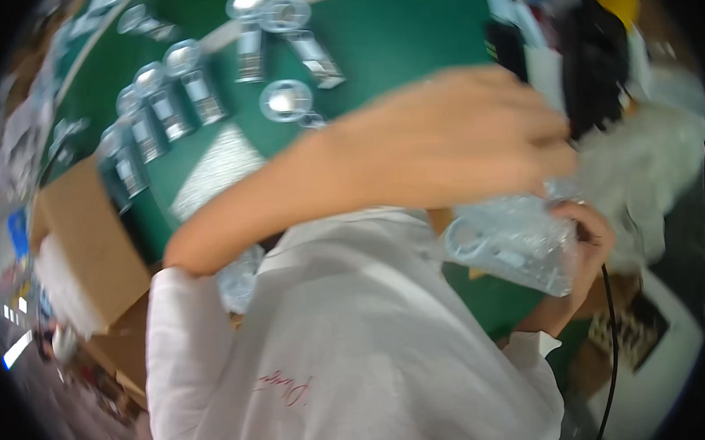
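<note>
Your right hand (591, 230) grips the right edge of the bag (539, 250), a ringed part (489, 249) inside, at the table's (414, 29) right; your left hand (476, 138) blurs above, grip indeterminable. Hold the bag taut; support the part against slipping

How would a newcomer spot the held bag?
From the green table, look right of the white shirt to the right hand. It grips the clear, crinkled bag, a pale-blue ring showing inside. Unlike ringed pieces lying on the table, this is held.
</note>
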Tool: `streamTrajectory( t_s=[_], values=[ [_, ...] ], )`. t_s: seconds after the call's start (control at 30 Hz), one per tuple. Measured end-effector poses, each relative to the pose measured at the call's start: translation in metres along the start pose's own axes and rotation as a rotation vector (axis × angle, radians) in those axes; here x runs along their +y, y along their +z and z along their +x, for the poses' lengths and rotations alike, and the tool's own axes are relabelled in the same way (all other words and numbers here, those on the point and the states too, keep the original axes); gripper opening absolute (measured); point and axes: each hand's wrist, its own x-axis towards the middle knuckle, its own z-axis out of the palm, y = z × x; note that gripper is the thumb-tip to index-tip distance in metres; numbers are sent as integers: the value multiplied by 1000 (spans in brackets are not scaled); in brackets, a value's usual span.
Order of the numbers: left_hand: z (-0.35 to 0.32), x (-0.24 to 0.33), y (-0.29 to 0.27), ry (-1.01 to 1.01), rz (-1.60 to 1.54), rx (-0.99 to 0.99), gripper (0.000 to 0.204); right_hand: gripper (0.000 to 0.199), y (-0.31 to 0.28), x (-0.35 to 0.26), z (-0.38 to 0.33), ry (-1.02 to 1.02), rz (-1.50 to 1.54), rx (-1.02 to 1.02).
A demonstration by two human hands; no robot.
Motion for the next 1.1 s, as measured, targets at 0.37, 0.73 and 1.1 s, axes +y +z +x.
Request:
streamTrajectory(
  t_s=[0.37,0.73,1.1],
  values=[
    [-203,-259,-153,-1004,625,-133,53,18,-83,157,-150,557,-190,-77],
    [-233,-310,-124,-1454,727,80,39,20,-42,406,-148,612,-941,169],
    [-258,-306,-152,-1703,389,469,63,39,-43,493,-174,693,-703,-16]
  ],
)
